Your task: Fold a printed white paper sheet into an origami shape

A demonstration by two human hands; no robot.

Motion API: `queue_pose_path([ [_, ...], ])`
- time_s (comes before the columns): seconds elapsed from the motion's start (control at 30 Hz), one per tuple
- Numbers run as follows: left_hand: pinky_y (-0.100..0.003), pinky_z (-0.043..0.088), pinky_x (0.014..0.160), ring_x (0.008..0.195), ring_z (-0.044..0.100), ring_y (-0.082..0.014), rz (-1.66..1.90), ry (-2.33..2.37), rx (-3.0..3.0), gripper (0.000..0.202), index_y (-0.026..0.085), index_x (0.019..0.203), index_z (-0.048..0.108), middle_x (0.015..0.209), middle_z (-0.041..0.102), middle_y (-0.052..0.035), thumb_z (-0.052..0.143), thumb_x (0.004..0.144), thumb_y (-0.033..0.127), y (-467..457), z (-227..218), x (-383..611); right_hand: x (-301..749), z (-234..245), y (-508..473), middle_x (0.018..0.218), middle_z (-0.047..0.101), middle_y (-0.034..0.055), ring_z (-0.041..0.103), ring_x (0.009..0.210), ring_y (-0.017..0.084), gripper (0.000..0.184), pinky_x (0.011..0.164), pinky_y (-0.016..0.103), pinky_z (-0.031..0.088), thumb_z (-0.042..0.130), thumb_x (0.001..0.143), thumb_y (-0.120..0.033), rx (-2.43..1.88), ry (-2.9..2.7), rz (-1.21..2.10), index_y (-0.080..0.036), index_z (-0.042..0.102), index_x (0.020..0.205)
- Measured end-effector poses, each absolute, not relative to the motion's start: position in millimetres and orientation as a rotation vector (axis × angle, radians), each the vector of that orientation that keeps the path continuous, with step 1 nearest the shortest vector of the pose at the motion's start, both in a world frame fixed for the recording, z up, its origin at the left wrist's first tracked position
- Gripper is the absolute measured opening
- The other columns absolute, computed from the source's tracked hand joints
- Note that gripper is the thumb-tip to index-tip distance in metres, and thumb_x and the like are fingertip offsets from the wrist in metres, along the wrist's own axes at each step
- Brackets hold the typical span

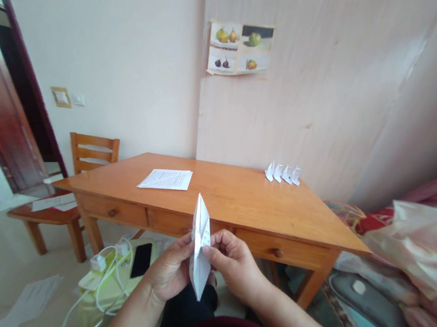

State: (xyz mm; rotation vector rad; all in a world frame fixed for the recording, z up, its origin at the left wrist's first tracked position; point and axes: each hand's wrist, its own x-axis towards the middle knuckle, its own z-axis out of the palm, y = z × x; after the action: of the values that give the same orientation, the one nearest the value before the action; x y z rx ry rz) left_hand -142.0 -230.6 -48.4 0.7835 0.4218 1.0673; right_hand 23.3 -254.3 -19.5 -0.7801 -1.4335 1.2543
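Observation:
A folded white paper piece (199,249), long and pointed at both ends with some print on it, is held upright between my hands in front of the table. My left hand (171,267) grips its left side, thumb toward me and the other fingers partly hidden behind it. My right hand (233,261) pinches its right side near the middle with thumb and forefinger. Several small folded paper figures (283,173) stand in a row at the table's back right. A stack of printed paper sheets (165,178) lies on the table's left part.
The wooden table (230,193) has drawers along its front. To the left stands a wooden chair (46,213) with papers on it. Below, a phone (141,260) and white cables (118,264) rest on a yellow-green box. Bags and bedding (410,246) fill the right side.

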Motion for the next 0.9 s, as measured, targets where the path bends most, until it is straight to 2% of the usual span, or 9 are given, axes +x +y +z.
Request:
queue_pose_path([
  [0.17, -0.023, 0.053, 0.072, 0.072, 0.068, -0.0125, 1.061, 0.417, 0.780, 0.028, 0.018, 0.096, 0.073, 0.082, 0.074, -0.0014, 0.086, 0.075, 0.031, -230.8, -47.6, -141.2, 21.3, -17.7, -254.2, 0.066, 0.056, -0.0020, 0.050, 0.059, 0.013, 0.024, 0.055, 0.027, 0.041, 0.070, 0.085, -0.041, -0.841, -1.469, 1.148, -0.022, 0.056, 0.080],
  [0.3, -0.022, 0.053, 0.074, 0.077, 0.069, -0.0137, 1.056, 0.408, 0.796, 0.032, 0.018, 0.103, 0.074, 0.087, 0.075, -0.0032, 0.085, 0.075, 0.028, -229.8, -47.6, -140.7, 19.4, -15.0, -255.5, 0.065, 0.054, -0.0017, 0.048, 0.059, 0.013, 0.020, 0.054, 0.027, 0.038, 0.066, 0.086, -0.035, -0.982, -1.522, 0.950, -0.022, 0.054, 0.076],
  [0.5, -0.031, 0.055, 0.081, 0.089, 0.072, -0.0222, 1.032, 0.402, 0.861, 0.028, 0.020, 0.106, 0.073, 0.094, 0.077, -0.0058, 0.080, 0.080, 0.027, -231.7, -42.4, -139.5, 16.8, -15.2, -257.3, 0.066, 0.059, -0.0003, 0.052, 0.059, 0.015, 0.016, 0.056, 0.029, 0.036, 0.063, 0.088, -0.030, -1.164, -1.648, 0.635, -0.023, 0.054, 0.077],
  [0.67, -0.028, 0.055, 0.076, 0.085, 0.072, -0.0195, 1.056, 0.413, 0.879, 0.026, 0.019, 0.106, 0.073, 0.094, 0.076, -0.0053, 0.079, 0.082, 0.026, -231.5, -42.1, -140.7, 16.0, -11.6, -259.0, 0.072, 0.059, -0.0009, 0.052, 0.062, 0.016, 0.018, 0.058, 0.029, 0.035, 0.068, 0.081, -0.025, -1.201, -1.625, 0.428, -0.025, 0.050, 0.083],
  [0.8, -0.026, 0.055, 0.075, 0.083, 0.071, -0.0183, 1.086, 0.417, 0.878, 0.026, 0.017, 0.105, 0.072, 0.093, 0.076, -0.0053, 0.080, 0.081, 0.023, -230.4, -44.3, -140.9, 17.3, -4.5, -261.5, 0.081, 0.061, 0.0019, 0.056, 0.074, 0.017, 0.011, 0.067, 0.030, 0.039, 0.064, 0.082, -0.018, -1.157, -1.759, 0.232, -0.023, 0.055, 0.079],
  [0.9, -0.028, 0.054, 0.077, 0.086, 0.071, -0.0199, 1.090, 0.426, 0.882, 0.024, 0.017, 0.102, 0.071, 0.093, 0.075, -0.0059, 0.080, 0.080, 0.022, -229.8, -44.9, -139.5, 18.1, -3.5, -261.5, 0.079, 0.061, 0.0009, 0.056, 0.072, 0.016, 0.007, 0.067, 0.028, 0.040, 0.061, 0.082, -0.014, -1.141, -1.811, 0.251, -0.022, 0.060, 0.081],
])
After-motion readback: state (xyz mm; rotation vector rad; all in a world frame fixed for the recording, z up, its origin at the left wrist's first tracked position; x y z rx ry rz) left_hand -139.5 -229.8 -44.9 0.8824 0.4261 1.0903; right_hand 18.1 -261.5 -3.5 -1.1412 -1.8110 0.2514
